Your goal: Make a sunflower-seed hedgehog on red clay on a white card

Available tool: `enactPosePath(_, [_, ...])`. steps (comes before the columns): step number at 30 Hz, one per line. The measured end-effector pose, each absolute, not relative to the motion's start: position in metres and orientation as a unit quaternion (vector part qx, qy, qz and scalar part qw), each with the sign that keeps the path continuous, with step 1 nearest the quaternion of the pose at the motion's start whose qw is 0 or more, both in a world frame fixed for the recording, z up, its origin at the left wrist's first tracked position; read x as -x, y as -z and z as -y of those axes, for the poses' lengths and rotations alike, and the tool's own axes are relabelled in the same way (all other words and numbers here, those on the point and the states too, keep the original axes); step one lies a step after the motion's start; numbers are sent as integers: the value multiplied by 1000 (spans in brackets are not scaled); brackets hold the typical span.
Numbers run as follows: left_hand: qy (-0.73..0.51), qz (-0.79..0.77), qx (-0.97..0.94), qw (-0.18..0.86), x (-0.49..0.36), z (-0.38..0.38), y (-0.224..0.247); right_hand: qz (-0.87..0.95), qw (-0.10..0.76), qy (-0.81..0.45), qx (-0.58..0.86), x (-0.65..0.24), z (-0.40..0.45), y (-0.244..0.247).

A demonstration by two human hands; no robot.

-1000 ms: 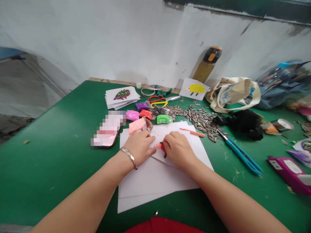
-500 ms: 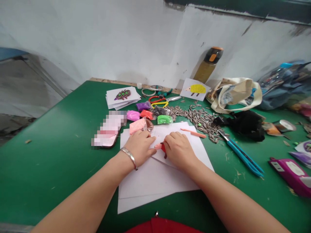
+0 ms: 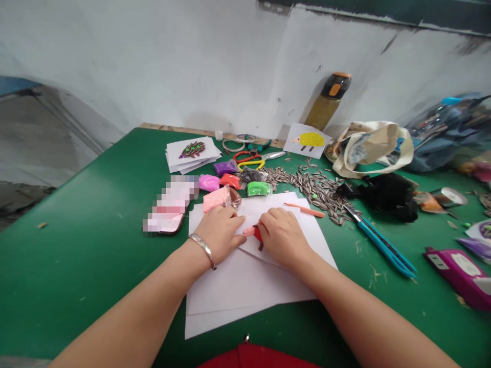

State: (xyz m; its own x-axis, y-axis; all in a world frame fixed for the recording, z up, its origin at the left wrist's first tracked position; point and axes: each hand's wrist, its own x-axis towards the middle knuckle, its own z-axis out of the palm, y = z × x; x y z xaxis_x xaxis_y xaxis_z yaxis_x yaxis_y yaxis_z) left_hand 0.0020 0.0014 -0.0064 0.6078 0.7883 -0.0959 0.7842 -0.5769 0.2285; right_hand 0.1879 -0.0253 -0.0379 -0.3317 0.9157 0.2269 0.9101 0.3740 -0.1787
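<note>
Fig.: L hand shown open, palm down, on stacked white paper sheets; R hand half-closed, fingers over small red-and-pink modelling-clay piece, grip unclear; piece on paper, lower centre of frame, on green worktop.

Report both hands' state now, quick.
Left hand: open, resting on the white paper, holding nothing visible.
Right hand: closed, apparently holding a red clay piece against the paper.

Sheets of paper lie near on the worktop — clay packets just beyond, sunflower seeds far right of those.
</note>
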Motion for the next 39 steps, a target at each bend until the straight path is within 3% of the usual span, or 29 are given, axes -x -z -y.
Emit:
enactPosePath(25, [2, -441, -889, 119, -2, -1, 5, 824, 144, 6, 548, -189, 24, 37])
enactPosePath(39, [1, -442, -889, 123, -3, -3, 7, 852, 192, 27, 486, -183, 28, 34])
